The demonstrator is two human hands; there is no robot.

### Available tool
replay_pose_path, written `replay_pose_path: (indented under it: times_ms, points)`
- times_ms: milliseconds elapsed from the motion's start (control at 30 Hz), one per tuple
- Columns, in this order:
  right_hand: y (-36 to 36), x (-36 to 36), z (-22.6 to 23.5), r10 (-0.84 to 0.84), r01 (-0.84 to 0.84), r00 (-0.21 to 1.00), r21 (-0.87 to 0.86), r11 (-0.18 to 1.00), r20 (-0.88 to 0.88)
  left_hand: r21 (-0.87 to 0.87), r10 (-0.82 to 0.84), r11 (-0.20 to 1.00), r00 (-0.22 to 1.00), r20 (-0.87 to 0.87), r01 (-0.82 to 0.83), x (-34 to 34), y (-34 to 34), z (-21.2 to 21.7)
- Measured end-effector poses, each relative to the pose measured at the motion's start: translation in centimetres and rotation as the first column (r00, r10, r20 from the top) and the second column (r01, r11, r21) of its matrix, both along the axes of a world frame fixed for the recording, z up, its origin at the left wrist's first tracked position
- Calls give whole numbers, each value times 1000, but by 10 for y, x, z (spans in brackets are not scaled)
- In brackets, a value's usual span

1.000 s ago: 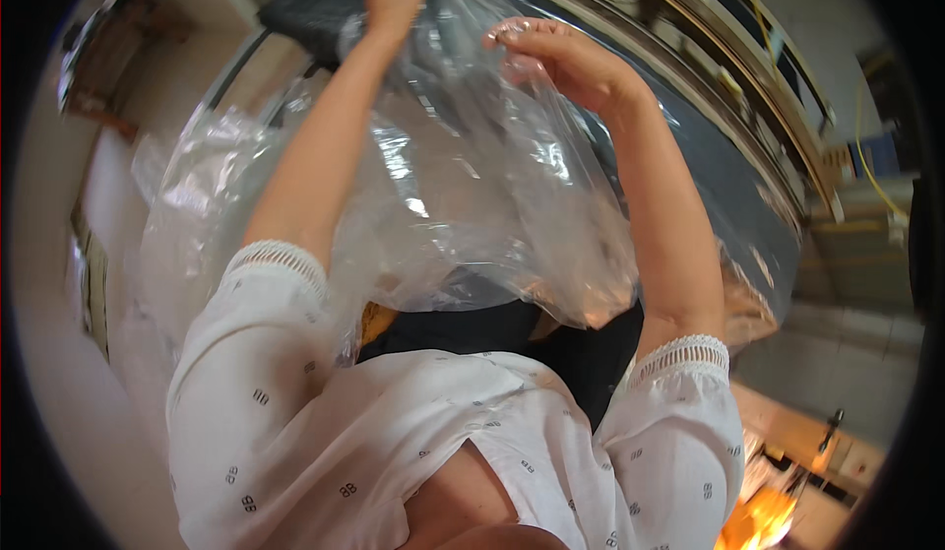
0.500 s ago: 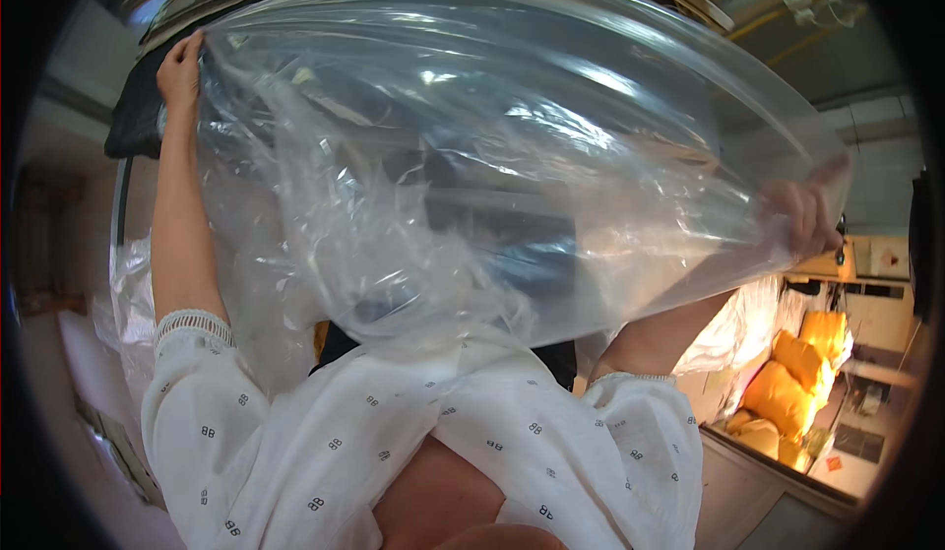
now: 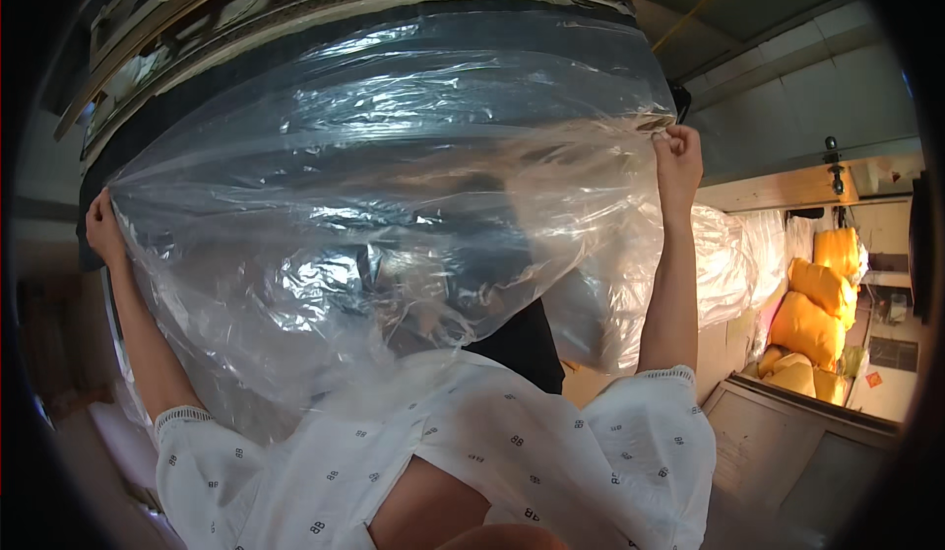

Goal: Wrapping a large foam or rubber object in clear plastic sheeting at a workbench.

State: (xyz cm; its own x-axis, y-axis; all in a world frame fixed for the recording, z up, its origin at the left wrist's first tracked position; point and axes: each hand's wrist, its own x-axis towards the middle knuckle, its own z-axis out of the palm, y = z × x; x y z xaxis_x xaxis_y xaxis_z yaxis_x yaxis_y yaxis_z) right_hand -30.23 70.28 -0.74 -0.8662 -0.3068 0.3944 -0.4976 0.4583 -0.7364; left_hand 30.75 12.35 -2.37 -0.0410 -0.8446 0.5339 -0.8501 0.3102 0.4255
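Observation:
A large clear plastic sheet (image 3: 394,205) is stretched between my two hands, wrinkled and shiny. Its near part hangs against my chest, and its far part lies over a dark surface (image 3: 492,20). At the far left, my left hand (image 3: 103,227) pinches one corner of the sheet. My right hand (image 3: 677,156) has its fingers closed on the sheet's edge at the right, where the film bunches up. Both arms reach outward and forward. Whether the sheet is one layer or a bag, I cannot tell.
A long wooden rail (image 3: 172,33) runs along the far side behind the dark surface. To the right lies more crumpled clear plastic (image 3: 733,255). Yellow sacks (image 3: 809,323) are piled beyond it, beside a pale cabinet (image 3: 787,442).
The billowing sheet has come down and flattened over the dark surface. My left hand moved lower and leftward; my right hand moved inward and is now in front of the film.

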Motion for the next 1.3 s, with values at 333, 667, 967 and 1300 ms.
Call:
replay_pose_path:
  times_ms: [333,667,967,1300]
  points:
    - [-53,-46,17,-72,125,986,389,913,-147,-12,29,1000,999,46,-28,4,-13,-10]
    - [-72,-104,50,225,-326,868,166,931,442,-29,-41,999,999,3,41,2,-3,-1]
    - [-135,-53,11,322,-276,926,229,933,-197,-8,22,1000,927,-374,-26,124,10,42]
    - [-161,-30,23,310,-297,951,279,913,-1,175,131,982,930,-343,-74,257,122,90]
